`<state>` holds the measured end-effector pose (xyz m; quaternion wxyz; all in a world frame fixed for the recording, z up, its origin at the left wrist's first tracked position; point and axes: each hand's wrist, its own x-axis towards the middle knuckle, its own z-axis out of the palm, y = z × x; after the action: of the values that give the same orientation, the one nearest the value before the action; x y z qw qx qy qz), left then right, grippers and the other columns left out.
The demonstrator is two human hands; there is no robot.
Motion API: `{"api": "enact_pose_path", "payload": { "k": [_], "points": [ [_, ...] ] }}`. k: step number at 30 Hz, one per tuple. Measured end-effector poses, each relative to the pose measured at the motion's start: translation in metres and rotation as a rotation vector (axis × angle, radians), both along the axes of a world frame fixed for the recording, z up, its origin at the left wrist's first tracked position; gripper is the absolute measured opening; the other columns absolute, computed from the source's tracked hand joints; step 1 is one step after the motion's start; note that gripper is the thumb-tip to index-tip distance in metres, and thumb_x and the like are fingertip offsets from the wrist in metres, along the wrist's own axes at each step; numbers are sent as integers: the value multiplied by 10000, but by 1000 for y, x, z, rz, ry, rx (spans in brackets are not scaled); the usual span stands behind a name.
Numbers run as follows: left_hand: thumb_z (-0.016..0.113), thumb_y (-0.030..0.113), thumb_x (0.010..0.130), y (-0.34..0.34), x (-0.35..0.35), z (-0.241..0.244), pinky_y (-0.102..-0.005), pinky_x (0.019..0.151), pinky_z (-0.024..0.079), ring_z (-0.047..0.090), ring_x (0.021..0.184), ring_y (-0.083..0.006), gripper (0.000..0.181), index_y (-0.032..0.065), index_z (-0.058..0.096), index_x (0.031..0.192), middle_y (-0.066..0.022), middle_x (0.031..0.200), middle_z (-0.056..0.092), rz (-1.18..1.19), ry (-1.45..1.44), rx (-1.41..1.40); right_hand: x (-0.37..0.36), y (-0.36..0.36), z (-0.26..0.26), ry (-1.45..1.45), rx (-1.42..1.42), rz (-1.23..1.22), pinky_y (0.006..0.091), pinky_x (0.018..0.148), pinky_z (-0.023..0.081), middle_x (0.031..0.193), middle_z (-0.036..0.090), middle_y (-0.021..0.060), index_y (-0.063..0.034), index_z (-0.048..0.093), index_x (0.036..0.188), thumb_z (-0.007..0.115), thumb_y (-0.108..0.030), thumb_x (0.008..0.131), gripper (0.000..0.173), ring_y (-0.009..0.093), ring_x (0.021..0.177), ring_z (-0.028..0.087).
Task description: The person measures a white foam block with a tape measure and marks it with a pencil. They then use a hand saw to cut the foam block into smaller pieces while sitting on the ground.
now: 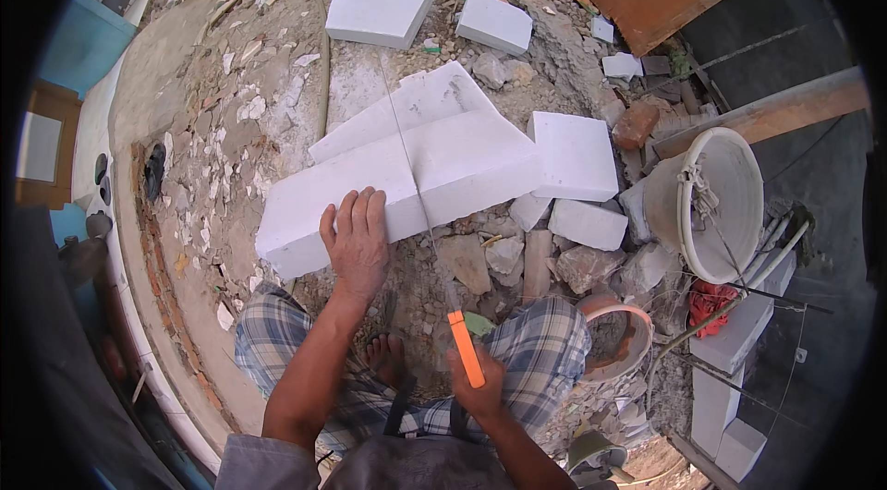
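Note:
A long white aerated concrete block (pixel 471 150) lies slantwise in front of my knees. It rests over another flat white slab (pixel 436 95). My left hand (pixel 357 240) grips the near edge of the long block, fingers together on its top face, left of the saw. In my right hand (pixel 477 376) is the orange handle (pixel 466 348) of a handsaw. Its thin blade (pixel 424 209) is seen edge-on and runs away from me across the block's top and near side. How deep the blade sits in the block I cannot tell.
Cut white blocks (pixel 378 12) lie beyond, beside a hose (pixel 323 74). At right are a smaller block (pixel 574 154), broken stones (pixel 589 267), a bucket (pixel 724 206) with rope and an orange-rimmed round container (pixel 641 324). Rubble covers the ground. Sandals (pixel 154 171) lie at left.

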<state>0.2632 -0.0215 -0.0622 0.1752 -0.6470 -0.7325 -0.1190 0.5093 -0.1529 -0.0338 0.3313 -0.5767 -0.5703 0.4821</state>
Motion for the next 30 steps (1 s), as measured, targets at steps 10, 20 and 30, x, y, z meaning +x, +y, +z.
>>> {"api": "enact_pose_path", "payload": {
  "k": [10,20,30],
  "points": [
    [980,368,633,62,-39,66,-474,1082,402,596,1179,-270,865,77,580,1343,-75,1190,637,-10,-169,-120,53,-26,80,-102,-69,100,375,536,490,629,631,99,9,681,895,759,-205,1005,253,170,552,644],
    [824,209,764,48,-25,60,-439,1073,411,609,1182,-239,613,102,594,1321,-62,1191,653,-8,-164,-97,-18,72,25,2,-37,64,383,542,463,627,596,92,18,635,824,732,-186,1014,295,175,540,586],
    [689,184,921,-11,15,-25,-453,1117,370,607,1250,-182,389,189,664,1308,10,1346,671,55,42,87,5,-7,-56,-139,-60,-39,386,552,461,637,566,109,10,608,846,711,-157,1007,254,199,561,577]
  ]
}}
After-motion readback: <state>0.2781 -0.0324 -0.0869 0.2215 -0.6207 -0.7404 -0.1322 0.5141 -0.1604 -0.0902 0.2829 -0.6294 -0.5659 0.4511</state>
